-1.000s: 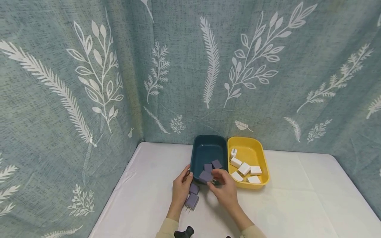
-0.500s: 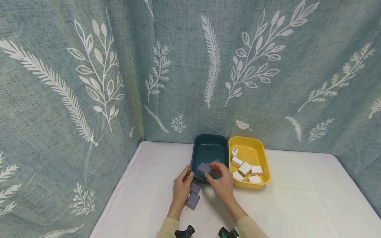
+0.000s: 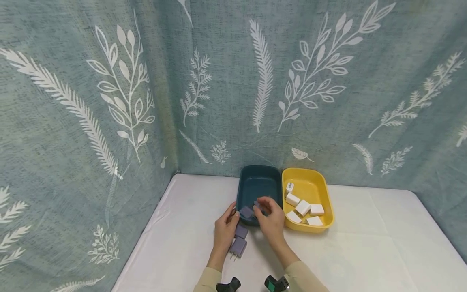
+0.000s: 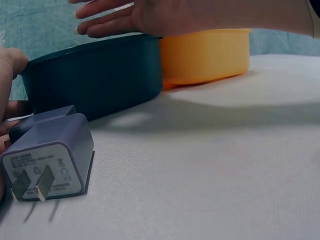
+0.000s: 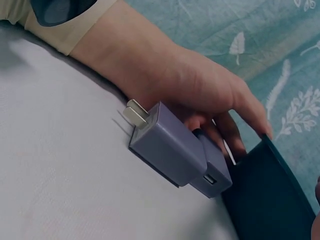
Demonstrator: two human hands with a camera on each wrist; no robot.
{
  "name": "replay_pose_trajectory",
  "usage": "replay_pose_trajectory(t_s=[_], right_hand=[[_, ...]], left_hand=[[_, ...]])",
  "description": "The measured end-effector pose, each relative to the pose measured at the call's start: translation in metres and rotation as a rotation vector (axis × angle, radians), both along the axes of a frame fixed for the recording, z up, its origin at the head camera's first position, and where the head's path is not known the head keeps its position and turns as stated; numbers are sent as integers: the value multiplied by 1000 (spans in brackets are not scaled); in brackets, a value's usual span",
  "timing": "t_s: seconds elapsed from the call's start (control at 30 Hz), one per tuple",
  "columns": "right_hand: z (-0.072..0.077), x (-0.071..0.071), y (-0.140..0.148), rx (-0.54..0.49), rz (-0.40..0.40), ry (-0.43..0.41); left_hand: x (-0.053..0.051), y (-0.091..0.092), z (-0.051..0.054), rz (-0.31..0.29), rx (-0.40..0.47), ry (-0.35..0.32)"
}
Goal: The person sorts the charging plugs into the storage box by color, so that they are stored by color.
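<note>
In the head view, my left hand (image 3: 224, 232) holds the front left corner of a dark blue bin (image 3: 260, 172). Its thumb lies on the rim and its other fingers are against the outer wall. My right hand (image 3: 273, 220) is over the bin's front end, fingers loosely extended beside a purple charger (image 3: 246, 212) lying inside. Part of another purple charger shows behind its fingertips. Two more purple chargers sit on the table by my left hand: the front one (image 4: 47, 160) has its prongs toward me, the other (image 3: 241, 231) touches the bin's front.
A yellow bin (image 3: 330, 202) stands against the blue bin's right side. Several white chargers (image 3: 302, 207) lie in it. White cloth covers the table (image 3: 365, 243), and a patterned curtain (image 3: 219, 81) hangs close behind both bins.
My right hand lowered the purple charger it was pinching into the blue bin and let go of it. My left hand stays at the bin's corner. The head view shifted slightly.
</note>
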State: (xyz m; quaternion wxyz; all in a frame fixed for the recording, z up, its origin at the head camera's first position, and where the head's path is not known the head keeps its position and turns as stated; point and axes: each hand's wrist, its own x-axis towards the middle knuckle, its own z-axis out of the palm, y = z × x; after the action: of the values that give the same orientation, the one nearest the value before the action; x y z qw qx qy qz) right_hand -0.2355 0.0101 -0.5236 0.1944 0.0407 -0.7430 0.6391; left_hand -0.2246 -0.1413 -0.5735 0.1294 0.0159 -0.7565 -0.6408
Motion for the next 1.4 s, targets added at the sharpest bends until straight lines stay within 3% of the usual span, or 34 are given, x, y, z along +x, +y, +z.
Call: replay_pose_trajectory(t_s=[0.3,0.57,1.0,1.17,1.4], right_hand=[[11,15,2,23,-26,-1],[21,39,1,121,24,184],[16,53,-3,145,74,267],[7,55,-4,146,83,259],[-31,48,-5,139,122,185]], left_hand=[[-1,-1,-2,27,-25,60],[1,-2,-2,25,-17,0],[1,2,5,14,-10,-45],[0,3,3,18,-18,-41],[0,2,-1,15,-28,2]])
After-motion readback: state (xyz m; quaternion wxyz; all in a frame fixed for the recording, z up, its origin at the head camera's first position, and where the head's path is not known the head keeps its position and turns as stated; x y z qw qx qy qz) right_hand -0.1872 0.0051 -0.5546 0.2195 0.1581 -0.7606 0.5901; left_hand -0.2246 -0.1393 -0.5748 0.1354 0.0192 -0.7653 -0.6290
